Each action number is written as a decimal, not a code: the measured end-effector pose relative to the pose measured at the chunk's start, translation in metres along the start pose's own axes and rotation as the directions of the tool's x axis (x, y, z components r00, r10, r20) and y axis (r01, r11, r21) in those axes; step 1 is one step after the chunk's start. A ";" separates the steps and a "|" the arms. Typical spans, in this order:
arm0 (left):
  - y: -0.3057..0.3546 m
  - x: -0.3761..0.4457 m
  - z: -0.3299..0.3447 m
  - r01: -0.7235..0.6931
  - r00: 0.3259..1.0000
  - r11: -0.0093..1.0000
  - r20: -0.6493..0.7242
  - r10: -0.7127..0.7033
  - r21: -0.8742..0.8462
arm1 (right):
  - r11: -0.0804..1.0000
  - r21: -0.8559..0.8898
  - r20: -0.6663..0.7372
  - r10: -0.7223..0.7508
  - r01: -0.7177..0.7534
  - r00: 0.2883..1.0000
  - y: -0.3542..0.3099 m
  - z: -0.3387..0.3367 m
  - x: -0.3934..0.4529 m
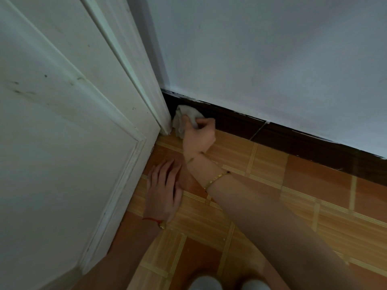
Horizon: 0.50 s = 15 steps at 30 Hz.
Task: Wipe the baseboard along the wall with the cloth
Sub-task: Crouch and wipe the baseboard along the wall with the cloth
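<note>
Both forearms bare, no sleeves in frame. Right hand [198,137]: gold bangle [216,179] on the forearm, thin chain at the wrist. Left hand [164,190]: red string bracelet [151,219] with small gold charm, lower centre-left.

Dark brown baseboard [293,137] under a pale blue-white wall [272,59]; whitish cloth [184,120]; orange floor [272,195] tiles with striped tan bands.

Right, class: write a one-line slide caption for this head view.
Right hand presses a white cloth on the dark baseboard beside the door; left hand flat on the floor.
</note>
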<state>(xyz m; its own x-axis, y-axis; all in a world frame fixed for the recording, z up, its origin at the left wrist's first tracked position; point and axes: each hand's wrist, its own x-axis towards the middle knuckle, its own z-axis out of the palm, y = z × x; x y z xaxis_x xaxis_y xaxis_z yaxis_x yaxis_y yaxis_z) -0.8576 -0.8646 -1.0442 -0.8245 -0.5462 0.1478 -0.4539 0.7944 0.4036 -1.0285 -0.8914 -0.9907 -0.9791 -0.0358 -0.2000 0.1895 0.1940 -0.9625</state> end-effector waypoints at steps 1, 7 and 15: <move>0.000 0.000 0.000 0.001 1.000 1.000 0.003 -0.001 -0.002 | 1.000 0.010 -0.017 0.017 -0.016 1.000 -0.002 -0.005 0.000; 0.002 0.000 -0.002 0.010 1.000 1.000 0.010 -0.009 -0.017 | 0.997 0.055 -0.140 0.069 -0.061 0.988 -0.005 -0.075 0.013; 0.013 0.003 -0.004 0.108 0.993 0.994 0.039 -0.108 0.013 | 0.992 0.125 -0.390 0.023 0.029 0.920 -0.006 -0.162 0.035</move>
<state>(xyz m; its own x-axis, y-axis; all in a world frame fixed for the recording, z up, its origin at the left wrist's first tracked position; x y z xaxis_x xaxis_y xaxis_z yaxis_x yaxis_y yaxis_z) -0.8644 -0.8570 -1.0350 -0.7833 -0.6180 0.0678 -0.5444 0.7345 0.4051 -1.0756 -0.7350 -0.9625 -0.9256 0.3539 -0.1344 0.1690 0.0685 -0.9832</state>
